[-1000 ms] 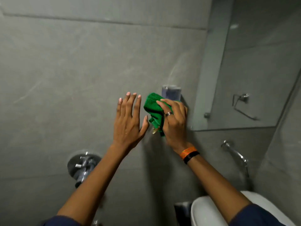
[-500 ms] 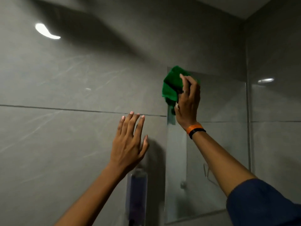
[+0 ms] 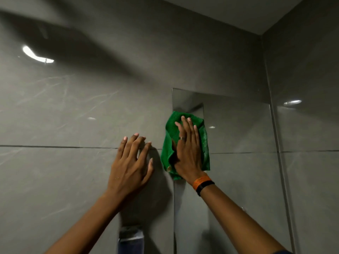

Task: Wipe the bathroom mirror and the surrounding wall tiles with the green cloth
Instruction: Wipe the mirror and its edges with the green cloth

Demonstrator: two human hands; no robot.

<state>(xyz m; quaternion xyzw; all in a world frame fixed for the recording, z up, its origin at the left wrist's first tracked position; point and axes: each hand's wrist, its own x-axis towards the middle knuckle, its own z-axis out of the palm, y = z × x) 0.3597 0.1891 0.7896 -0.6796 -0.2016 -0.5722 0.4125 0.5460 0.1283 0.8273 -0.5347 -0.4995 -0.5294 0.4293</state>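
A frameless mirror (image 3: 238,136) hangs on the grey tiled wall (image 3: 73,110), right of centre. My right hand (image 3: 187,151) lies flat on the green cloth (image 3: 204,143), pressing it against the mirror's left edge, a little below its top corner. The cloth bunches out around the palm and overlaps the tile beside the mirror. My left hand (image 3: 131,167) rests flat on the tile just left of the mirror, fingers spread, holding nothing.
A dark, translucent wall-mounted container (image 3: 130,239) sits below my left hand at the bottom edge. A side wall (image 3: 308,125) meets the mirror wall at the right corner. The ceiling (image 3: 238,11) is close above. A horizontal grout line (image 3: 55,146) crosses the tiles.
My right hand has slid the cloth down from the mirror's top left corner and flattened on it. The view has tilted up further. My left hand stays on the tile.
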